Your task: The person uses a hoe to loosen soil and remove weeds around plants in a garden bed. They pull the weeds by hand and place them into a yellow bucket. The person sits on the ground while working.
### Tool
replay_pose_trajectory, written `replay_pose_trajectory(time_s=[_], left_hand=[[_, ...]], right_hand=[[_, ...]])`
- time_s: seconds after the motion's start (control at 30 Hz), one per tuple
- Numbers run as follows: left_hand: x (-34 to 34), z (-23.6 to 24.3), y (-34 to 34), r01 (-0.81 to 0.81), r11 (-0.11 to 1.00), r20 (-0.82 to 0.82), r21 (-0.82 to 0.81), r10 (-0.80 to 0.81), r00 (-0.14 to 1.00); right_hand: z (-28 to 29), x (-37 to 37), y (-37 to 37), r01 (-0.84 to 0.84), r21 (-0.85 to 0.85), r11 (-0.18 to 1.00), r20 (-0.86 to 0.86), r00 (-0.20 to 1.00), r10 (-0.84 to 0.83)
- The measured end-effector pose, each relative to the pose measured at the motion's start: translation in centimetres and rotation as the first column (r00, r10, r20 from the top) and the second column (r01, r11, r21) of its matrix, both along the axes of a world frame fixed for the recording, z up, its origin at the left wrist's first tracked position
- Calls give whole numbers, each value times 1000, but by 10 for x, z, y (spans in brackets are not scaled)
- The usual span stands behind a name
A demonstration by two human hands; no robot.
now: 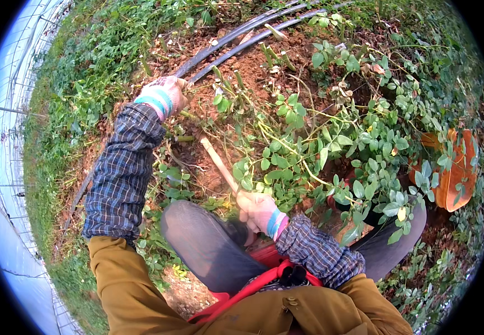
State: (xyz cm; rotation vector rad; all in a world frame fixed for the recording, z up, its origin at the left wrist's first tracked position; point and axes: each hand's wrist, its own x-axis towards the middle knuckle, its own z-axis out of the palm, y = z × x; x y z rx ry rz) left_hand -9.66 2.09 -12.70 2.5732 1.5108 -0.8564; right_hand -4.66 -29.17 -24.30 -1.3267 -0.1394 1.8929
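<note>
Right hand, head view: a pink-gloved right hand (257, 211) closed around a slim, pale wooden handle (218, 161).
Handle: at centre, slanting far-left toward reddish-brown soil (303, 47).
Left hand: a pink-gloved left hand (164, 96), farther and left, near black plastic hoses (214, 46); its grip cannot be told.
Plants: green leafy stems (292, 117) to the handle's right.

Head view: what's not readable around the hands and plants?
Head view, wooden handle: far end lost among stems.
Head view, left hand: its gloved back hides the grip; can't tell what, if anything, it holds.
Head view, black hoses: lower ends pass out of sight at the left hand.
Head view, orange object: partly behind leaves; kind unclear.
</note>
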Motion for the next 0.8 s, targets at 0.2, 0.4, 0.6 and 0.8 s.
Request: replay_pose_trajectory(time_s=[0.2,0.4,0.6,0.8], left_hand=[[-16,-30,-65,-216,975,59,57,213,975],[-11,-77,-81,-422,905,162,59,408,898],[-21,-95,-74,-390,916,208,97,364,908],[-59,-137,-39,-584,812,652,-8,447,612]], right_hand=[[20,16,-16,-38,69,997,-45,998,41],[10,11,-41,47,82,996,-117,992,-37],[21,13,-43,34,73,997,-124,992,-25],[25,11,-41,-11,67,998,-118,993,19]])
